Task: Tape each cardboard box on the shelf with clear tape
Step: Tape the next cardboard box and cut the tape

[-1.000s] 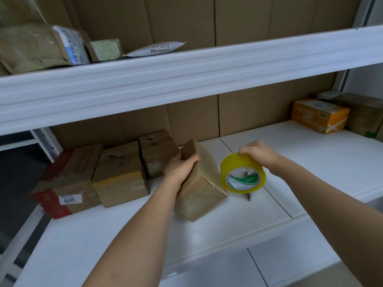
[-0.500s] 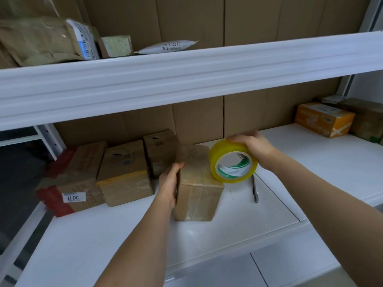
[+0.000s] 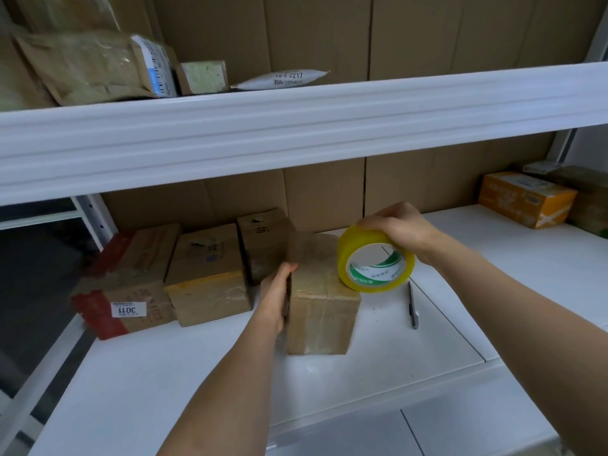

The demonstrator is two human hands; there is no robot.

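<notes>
A small brown cardboard box [image 3: 320,311] stands flat on the white shelf [image 3: 378,350], glossy tape over its top and front. My left hand [image 3: 274,297] grips its left side, thumb on the top edge. My right hand [image 3: 399,227] holds a yellow-looking roll of clear tape [image 3: 375,260] from above; the roll sits at the box's top right edge. Three more cardboard boxes stand in a row to the left: one with red tape and a "3011" label [image 3: 131,284], a middle one [image 3: 207,274], and a smaller one [image 3: 263,241] behind my left hand.
A pen [image 3: 413,306] lies on the shelf right of the box. An orange box [image 3: 524,199] and a darker parcel [image 3: 589,199] sit at the far right. The upper shelf's beam [image 3: 296,126] overhangs, with parcels on top. Brown cardboard lines the back.
The box was tilted on an edge a second ago; it now stands flat. My left hand slid from its top to its left side. The tape roll moved up to the box's top right edge.
</notes>
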